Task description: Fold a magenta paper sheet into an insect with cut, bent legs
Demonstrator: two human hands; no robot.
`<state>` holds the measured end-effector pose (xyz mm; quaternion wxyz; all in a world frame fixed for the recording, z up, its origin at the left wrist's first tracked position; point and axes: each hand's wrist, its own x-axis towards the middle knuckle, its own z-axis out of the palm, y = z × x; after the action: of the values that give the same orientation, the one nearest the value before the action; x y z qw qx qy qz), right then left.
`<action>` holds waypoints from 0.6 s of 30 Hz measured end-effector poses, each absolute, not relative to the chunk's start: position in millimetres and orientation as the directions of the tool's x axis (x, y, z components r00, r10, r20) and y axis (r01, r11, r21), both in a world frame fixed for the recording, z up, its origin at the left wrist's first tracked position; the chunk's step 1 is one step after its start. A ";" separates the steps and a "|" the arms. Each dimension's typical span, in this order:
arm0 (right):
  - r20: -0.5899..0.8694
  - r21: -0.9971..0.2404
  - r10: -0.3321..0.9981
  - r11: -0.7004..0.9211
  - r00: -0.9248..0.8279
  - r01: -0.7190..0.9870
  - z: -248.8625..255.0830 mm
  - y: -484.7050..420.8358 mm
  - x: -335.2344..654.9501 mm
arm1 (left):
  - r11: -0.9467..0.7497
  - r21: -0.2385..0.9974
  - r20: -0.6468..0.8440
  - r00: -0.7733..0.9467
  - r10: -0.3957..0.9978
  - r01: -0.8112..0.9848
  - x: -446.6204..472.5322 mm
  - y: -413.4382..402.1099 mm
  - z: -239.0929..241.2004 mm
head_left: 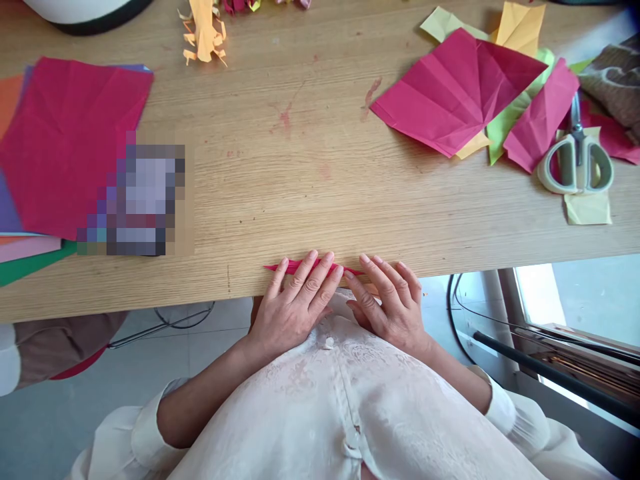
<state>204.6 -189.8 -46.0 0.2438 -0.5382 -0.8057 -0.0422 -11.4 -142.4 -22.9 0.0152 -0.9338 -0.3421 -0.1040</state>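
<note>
"Pressing on what?"

"Folded red paper [293, 267], a narrow strip in the lower middle of the frame, on the table [240, 167] near its front edge."

"Grip?"

"Left hand [293, 308] lies across it, fingers straight. Right hand [395, 300] has fingers spread, fingertips at the strip's right end. Neither looks clamped; fingers and thumbs apart."

"Handling?"

"Probably light, stiffish where layered, not slippery, thin points easily bent or torn. Best hold: flat along the thicker middle."

"Surface, room?"

"Wood-grain table, reddish smudges [285, 119] upper middle. Red sheet [70, 140] upper left, blurred item [145, 193] beside it. Creased red sheet [460, 93] and scissors [579, 139] upper right. Pale tiled floor [220, 347] below, lower left."
</note>
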 end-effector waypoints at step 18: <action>0.408 -0.199 0.848 0.445 -0.339 0.873 -39.5 -189.5 216.9 | -0.746 -0.056 0.222 0.736 0.639 0.664 -6.6 -146.8 -25.9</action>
<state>216.9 -189.5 -39.5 0.2320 -0.5261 -0.8177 -0.0273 -6.6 -146.8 -25.9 0.0657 -0.9294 -0.3506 -0.0944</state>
